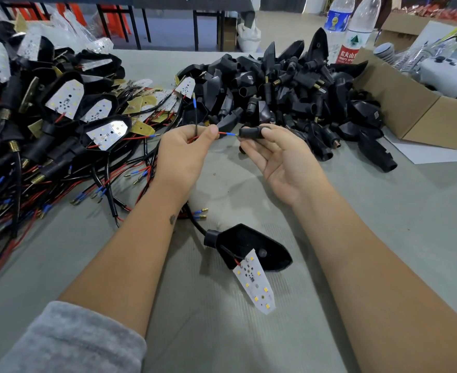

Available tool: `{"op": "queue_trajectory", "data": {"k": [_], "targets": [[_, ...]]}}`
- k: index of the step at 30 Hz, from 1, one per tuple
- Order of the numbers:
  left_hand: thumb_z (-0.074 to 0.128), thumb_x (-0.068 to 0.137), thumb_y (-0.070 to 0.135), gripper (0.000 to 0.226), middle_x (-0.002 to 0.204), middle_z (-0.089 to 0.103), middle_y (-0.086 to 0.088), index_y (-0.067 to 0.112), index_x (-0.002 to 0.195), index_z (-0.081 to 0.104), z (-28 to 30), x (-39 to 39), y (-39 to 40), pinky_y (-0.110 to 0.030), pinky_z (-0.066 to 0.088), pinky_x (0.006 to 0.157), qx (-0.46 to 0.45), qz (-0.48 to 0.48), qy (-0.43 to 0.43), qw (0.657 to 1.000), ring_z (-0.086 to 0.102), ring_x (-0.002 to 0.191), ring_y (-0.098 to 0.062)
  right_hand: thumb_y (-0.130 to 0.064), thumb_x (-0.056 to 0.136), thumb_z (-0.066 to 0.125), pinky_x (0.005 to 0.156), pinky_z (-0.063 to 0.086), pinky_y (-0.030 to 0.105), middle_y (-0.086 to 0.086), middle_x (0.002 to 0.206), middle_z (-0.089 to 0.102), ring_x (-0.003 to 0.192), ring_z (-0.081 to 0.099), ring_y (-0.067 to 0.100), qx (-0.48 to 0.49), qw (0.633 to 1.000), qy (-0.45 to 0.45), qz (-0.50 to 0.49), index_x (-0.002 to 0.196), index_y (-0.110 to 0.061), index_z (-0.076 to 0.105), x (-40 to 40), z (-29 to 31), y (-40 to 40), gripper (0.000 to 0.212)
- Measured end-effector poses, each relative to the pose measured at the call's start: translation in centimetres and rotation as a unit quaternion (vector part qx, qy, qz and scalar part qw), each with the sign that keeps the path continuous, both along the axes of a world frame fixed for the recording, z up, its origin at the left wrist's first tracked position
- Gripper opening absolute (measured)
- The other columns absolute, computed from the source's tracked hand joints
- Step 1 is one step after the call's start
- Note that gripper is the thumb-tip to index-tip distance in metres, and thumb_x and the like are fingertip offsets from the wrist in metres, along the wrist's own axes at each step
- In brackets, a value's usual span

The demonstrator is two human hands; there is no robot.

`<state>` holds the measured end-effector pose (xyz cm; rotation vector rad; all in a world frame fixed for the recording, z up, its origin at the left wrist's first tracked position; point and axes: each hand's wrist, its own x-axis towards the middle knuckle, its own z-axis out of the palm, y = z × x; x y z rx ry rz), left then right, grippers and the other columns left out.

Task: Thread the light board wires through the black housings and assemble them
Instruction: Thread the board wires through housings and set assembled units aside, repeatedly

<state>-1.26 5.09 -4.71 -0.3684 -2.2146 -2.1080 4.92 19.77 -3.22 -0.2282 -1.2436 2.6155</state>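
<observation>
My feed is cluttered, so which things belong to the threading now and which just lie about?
In use:
left hand pinching the red wire
right hand holding a small black tubular housing

Lying about:
heap of black housings
two clear plastic bottles
brown cardboard box

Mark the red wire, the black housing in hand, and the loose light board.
red wire (223, 133), head view, span before blue sleeve
black housing (251, 132), head view, barrel
light board (255, 285), head view, board centre
</observation>
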Motion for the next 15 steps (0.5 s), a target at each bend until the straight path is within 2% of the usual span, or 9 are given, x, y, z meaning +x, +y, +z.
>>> {"op": "queue_trajectory", "data": {"k": [2,5,7,11,15], "targets": [[0.065,0.094,0.026,0.022,0.05,0.057,0.016,0.019,0.073,0.069,0.06,0.14,0.09,-0.011,0.039,0.047,-0.001,-0.001,0.012,1.0,0.046,0.046,0.002,0.0,0.099,0.045,0.076,0.061,0.031,0.028,0.097,0.068,0.084,0.072,0.03,-0.046,0.999,0.008,0.004,0.112,0.003,0.053,-0.09,-0.04,0.05,0.016],[0.064,0.095,0.023,0.021,0.045,0.053,0.02,0.018,0.075,0.068,0.13,0.38,0.15,-0.007,0.033,0.042,0.001,-0.008,0.029,1.0,0.044,0.039,0.005,-0.003,0.1,0.043,0.074,0.061,0.031,0.027,0.088,0.07,0.083,0.073,0.032,-0.075,0.997,0.009,0.015,0.102,0.007,0.055,-0.04,-0.01,0.07,0.015],[0.064,0.095,0.023,0.019,0.045,0.053,0.021,0.02,0.076,0.068,0.17,0.48,0.16,-0.005,0.033,0.043,-0.001,-0.012,0.043,0.999,0.045,0.04,0.006,-0.003,0.101,0.042,0.074,0.061,0.032,0.026,0.085,0.07,0.085,0.073,0.033,-0.076,0.997,0.006,0.024,0.096,0.006,0.057,0.01,0.02,0.07,0.018],[0.064,0.094,0.024,0.018,0.048,0.056,0.023,0.023,0.077,0.068,0.13,0.54,0.18,-0.005,0.035,0.046,-0.004,-0.014,0.059,0.998,0.048,0.043,0.008,-0.004,0.1,0.041,0.074,0.061,0.031,0.028,0.09,0.07,0.088,0.072,0.035,-0.067,0.996,0.005,0.05,0.097,0.006,0.057,0.25,0.07,-0.06,0.02],[0.066,0.093,0.026,0.02,0.051,0.058,0.021,0.023,0.074,0.068,-0.06,0.29,0.15,-0.011,0.042,0.054,-0.006,-0.004,0.054,0.998,0.05,0.05,0.006,-0.005,0.1,0.041,0.075,0.061,0.031,0.027,0.093,0.07,0.09,0.072,0.034,-0.055,0.997,0.004,0.061,0.1,0.007,0.058,0.44,0.09,-0.06,0.02]]}}
